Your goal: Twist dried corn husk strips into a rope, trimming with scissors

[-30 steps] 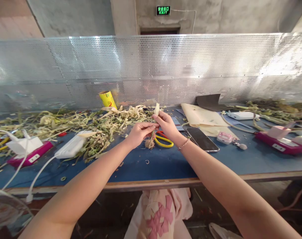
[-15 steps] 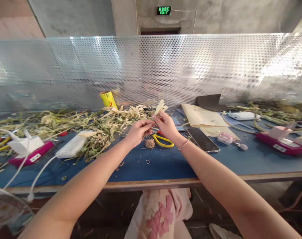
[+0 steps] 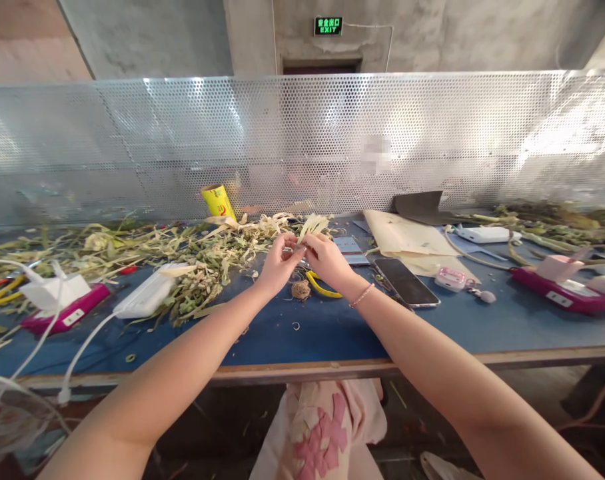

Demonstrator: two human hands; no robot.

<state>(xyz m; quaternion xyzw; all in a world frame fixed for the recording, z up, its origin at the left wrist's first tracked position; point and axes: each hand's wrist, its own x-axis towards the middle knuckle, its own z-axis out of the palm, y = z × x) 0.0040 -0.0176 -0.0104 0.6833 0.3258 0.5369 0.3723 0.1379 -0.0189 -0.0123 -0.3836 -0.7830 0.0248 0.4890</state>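
A small bunch of pale, dried leaf strips (image 3: 313,225) sticks up from between my fingertips over the middle of the table. My left hand (image 3: 281,263) is closed, thumb and fingers pinching the lower end of the bunch. My right hand (image 3: 328,261) grips the same strips from the other side, its fingers touching those of the left. Just beneath them lies a small ball of brown twine (image 3: 300,289). Beside the ball are yellow-handled pliers or scissors (image 3: 324,287), partly hidden by my right hand.
Dried plant stalks (image 3: 202,280) heap up on the left, near a yellow tube (image 3: 218,202). White power bank (image 3: 150,293) and magenta power strip (image 3: 67,312) stand closer. To the right lie a phone (image 3: 406,282), brown paper (image 3: 407,235) and a pink earphone case (image 3: 451,278). A perforated metal screen (image 3: 182,133) closes the back.
Both hands have shifted slightly left and drawn closer together. The leaf strips have lowered and now lean between both hands' fingertips.
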